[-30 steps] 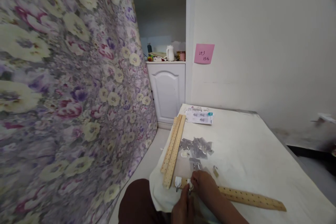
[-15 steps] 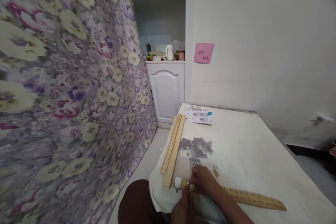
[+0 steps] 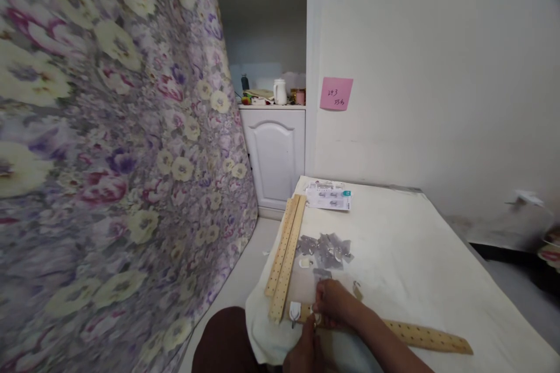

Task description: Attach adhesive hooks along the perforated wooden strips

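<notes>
A perforated wooden strip [image 3: 431,335] lies across the near part of the table, with a white hook [image 3: 294,310] sitting on its left end. Just right of that, a second small pale hook [image 3: 317,318] is at the strip, partly covered by fingers. My right hand [image 3: 336,301] pinches at its upper side with closed fingers. From below, my left hand [image 3: 305,348] has its thumb and fingertips closed on its lower end. Above the hands lies a small clear packet [image 3: 322,273]. A loose pale hook [image 3: 306,261] and a beige one [image 3: 357,290] lie nearby.
More perforated wooden strips [image 3: 287,262] lie along the table's left edge. Several clear packets of hooks [image 3: 329,250] are piled mid-table, and printed packaging cards [image 3: 328,198] lie at the back. A floral curtain [image 3: 131,157] hangs at left; my knee [image 3: 223,341] is beside the table.
The camera view has shifted slightly, so the scene sits a little lower and further left. Both hands stay at the second hook, with only small finger movement.
</notes>
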Available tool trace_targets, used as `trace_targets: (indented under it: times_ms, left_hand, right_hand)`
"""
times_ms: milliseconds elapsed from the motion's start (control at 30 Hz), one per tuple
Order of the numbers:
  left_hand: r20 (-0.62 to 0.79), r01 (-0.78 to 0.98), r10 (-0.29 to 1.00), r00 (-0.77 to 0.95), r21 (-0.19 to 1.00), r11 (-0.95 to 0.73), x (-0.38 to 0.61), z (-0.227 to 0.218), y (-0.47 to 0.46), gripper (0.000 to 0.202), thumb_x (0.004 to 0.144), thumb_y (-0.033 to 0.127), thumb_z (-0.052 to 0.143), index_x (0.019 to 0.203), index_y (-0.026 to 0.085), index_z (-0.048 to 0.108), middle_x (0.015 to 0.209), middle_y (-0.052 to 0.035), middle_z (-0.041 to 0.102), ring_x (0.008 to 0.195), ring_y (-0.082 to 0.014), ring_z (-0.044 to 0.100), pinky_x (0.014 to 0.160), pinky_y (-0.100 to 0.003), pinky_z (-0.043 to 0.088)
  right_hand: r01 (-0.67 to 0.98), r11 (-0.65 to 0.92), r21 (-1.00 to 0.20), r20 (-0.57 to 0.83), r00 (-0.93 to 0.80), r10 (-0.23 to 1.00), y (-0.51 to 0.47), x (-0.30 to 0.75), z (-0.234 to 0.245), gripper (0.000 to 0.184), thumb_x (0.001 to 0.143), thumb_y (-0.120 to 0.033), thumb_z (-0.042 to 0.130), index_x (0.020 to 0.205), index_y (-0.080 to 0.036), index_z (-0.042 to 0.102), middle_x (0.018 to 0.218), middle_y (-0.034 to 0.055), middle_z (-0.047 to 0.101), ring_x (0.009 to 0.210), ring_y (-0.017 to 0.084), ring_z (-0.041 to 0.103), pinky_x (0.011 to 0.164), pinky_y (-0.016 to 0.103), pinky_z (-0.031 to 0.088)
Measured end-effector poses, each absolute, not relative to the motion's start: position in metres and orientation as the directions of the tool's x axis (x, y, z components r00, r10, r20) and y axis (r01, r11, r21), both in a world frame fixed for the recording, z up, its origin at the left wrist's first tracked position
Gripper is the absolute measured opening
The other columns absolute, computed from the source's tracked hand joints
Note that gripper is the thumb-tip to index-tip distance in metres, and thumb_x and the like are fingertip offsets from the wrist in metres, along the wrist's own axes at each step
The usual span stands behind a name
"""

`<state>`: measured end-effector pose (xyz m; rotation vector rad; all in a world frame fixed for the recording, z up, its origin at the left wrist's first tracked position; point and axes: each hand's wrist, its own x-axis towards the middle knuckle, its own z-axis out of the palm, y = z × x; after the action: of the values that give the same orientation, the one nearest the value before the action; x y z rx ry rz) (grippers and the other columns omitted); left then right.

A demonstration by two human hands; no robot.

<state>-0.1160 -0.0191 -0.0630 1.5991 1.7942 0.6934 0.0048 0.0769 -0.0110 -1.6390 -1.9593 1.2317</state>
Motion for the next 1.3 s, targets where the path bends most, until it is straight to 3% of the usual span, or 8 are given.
trace_targets:
  times_ms: [267, 500, 767, 967, 1067, 1167, 1300]
  left_hand:
    - [-0.084, 0.687, 0.996, 0.016, 0.725, 0.05, -0.122, -0.061, -0.021, 0.056, 0.088, 0.026, 0.026, 0.138, 0.003, 0.036, 0.1, -0.0165, 0.072, 0.086, -0.024, 0.069, 0.075, -0.029, 0.048]
    - [-0.089, 0.661, 0.996, 0.022, 0.748, 0.052, -0.121, -0.061, -0.02, 0.057, 0.086, 0.024, 0.028, 0.14, 0.005, 0.034, 0.11, -0.0153, 0.07, 0.094, -0.0252, 0.068, 0.08, -0.03, 0.048]
    - [-0.145, 0.685, 0.989, 0.034, 0.723, 0.083, -0.12, -0.054, -0.021, 0.056, 0.086, 0.021, 0.028, 0.139, 0.007, 0.037, 0.117, -0.015, 0.067, 0.101, -0.0249, 0.066, 0.084, -0.029, 0.047]
    - [-0.2, 0.655, 0.979, 0.028, 0.744, 0.133, -0.124, -0.05, -0.021, 0.058, 0.085, 0.022, 0.03, 0.141, 0.008, 0.033, 0.118, -0.0121, 0.068, 0.102, -0.0217, 0.065, 0.085, -0.026, 0.046]
    - [-0.209, 0.654, 0.977, 0.046, 0.746, 0.129, -0.127, -0.051, -0.022, 0.06, 0.085, 0.023, 0.033, 0.143, 0.008, 0.028, 0.108, -0.0107, 0.072, 0.093, -0.0204, 0.068, 0.08, -0.025, 0.047]
    - [-0.249, 0.69, 0.968, 0.012, 0.703, 0.172, -0.128, -0.049, -0.022, 0.063, 0.084, 0.023, 0.034, 0.144, 0.009, 0.024, 0.101, -0.0122, 0.074, 0.088, -0.0235, 0.069, 0.075, -0.028, 0.047]
    - [-0.355, 0.754, 0.933, -0.055, 0.598, 0.272, -0.126, -0.04, -0.019, 0.061, 0.086, 0.023, 0.033, 0.145, 0.012, 0.024, 0.103, -0.0141, 0.073, 0.092, -0.0268, 0.069, 0.076, -0.032, 0.047]
  right_hand:
    - [0.526, -0.159, -0.835, -0.385, -0.354, 0.853, 0.075, 0.01, -0.013, 0.007, 0.082, -0.025, 0.045, 0.077, -0.022, 0.048, 0.039, -0.0081, 0.052, 0.033, 0.012, 0.05, 0.035, 0.02, 0.04]
    - [0.534, -0.153, -0.831, -0.357, -0.301, 0.884, 0.081, 0.004, -0.009, 0.024, 0.066, -0.018, 0.067, 0.058, -0.022, 0.044, 0.035, -0.0089, 0.045, 0.034, 0.011, 0.05, 0.035, 0.017, 0.034]
    - [0.563, -0.18, -0.807, -0.407, -0.308, 0.86, 0.082, 0.002, -0.011, 0.024, 0.068, -0.017, 0.064, 0.058, -0.023, 0.043, 0.033, -0.009, 0.045, 0.03, 0.01, 0.045, 0.033, 0.018, 0.033]
    - [0.616, -0.106, -0.781, -0.33, -0.262, 0.907, 0.078, 0.003, -0.011, 0.021, 0.063, -0.019, 0.07, 0.057, -0.02, 0.05, 0.041, -0.007, 0.05, 0.041, 0.011, 0.055, 0.04, 0.018, 0.036]
    - [0.629, -0.082, -0.773, -0.313, -0.267, 0.911, 0.08, 0.002, -0.007, 0.013, 0.068, -0.024, 0.068, 0.064, -0.019, 0.057, 0.044, -0.0049, 0.055, 0.044, 0.013, 0.058, 0.041, 0.018, 0.038]
    - [0.636, -0.046, -0.77, -0.29, -0.285, 0.914, 0.085, -0.005, 0.001, 0.011, 0.073, -0.03, 0.064, 0.073, -0.019, 0.063, 0.048, -0.0032, 0.061, 0.045, 0.012, 0.059, 0.042, 0.018, 0.039]
    - [0.67, 0.023, -0.742, -0.264, -0.323, 0.909, 0.09, -0.022, 0.01, 0.015, 0.065, -0.031, 0.071, 0.072, -0.019, 0.068, 0.054, -0.0006, 0.067, 0.05, 0.013, 0.062, 0.048, 0.018, 0.042]
